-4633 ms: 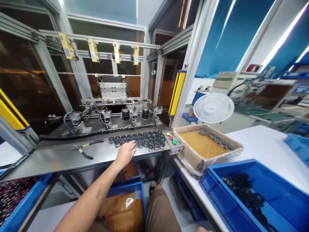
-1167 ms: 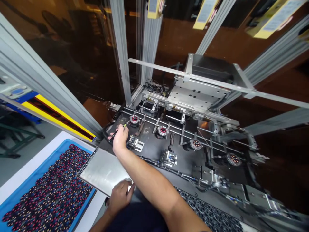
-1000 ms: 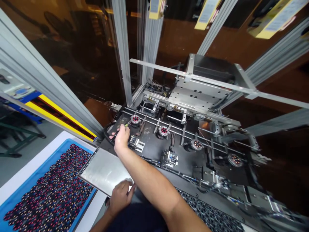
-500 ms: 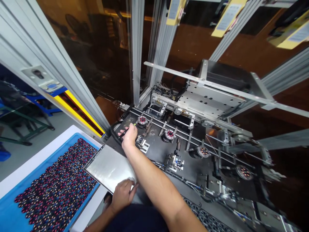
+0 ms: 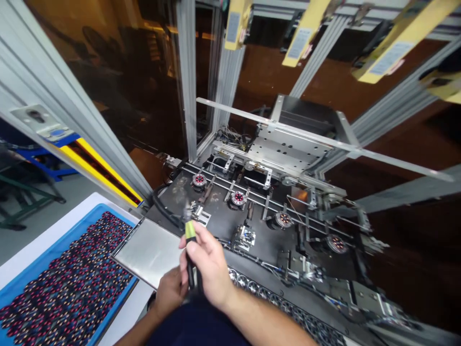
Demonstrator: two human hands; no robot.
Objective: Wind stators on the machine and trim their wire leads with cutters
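In my right hand (image 5: 211,264) is a slim black hand tool with a lime-green collar (image 5: 190,232); its tip is blurred, so I cannot tell its exact kind. The fingers wrap around it, pointing it up and away from me. Close beside it, my left hand (image 5: 168,290) is curled, its fingertips partly hidden behind the right hand. A bare metal plate (image 5: 146,252) lies just beyond the left hand. Past the tool's tip, round parts with red dots, one at the left (image 5: 199,180) and one in the middle (image 5: 238,198), sit on the machine's rails.
A blue tray (image 5: 94,211) full of small round parts stands at the left. Aluminium posts (image 5: 187,77) frame the machine, and a metal bar (image 5: 313,137) crosses above its deck. Yellow labelled units (image 5: 302,36) hang overhead. A row of metal rings (image 5: 264,293) runs along the near edge.
My right hand has drawn back from the leftmost round part toward my body with the tool, now beside my left hand. The left hand has shifted slightly down and left. The view has turned right.
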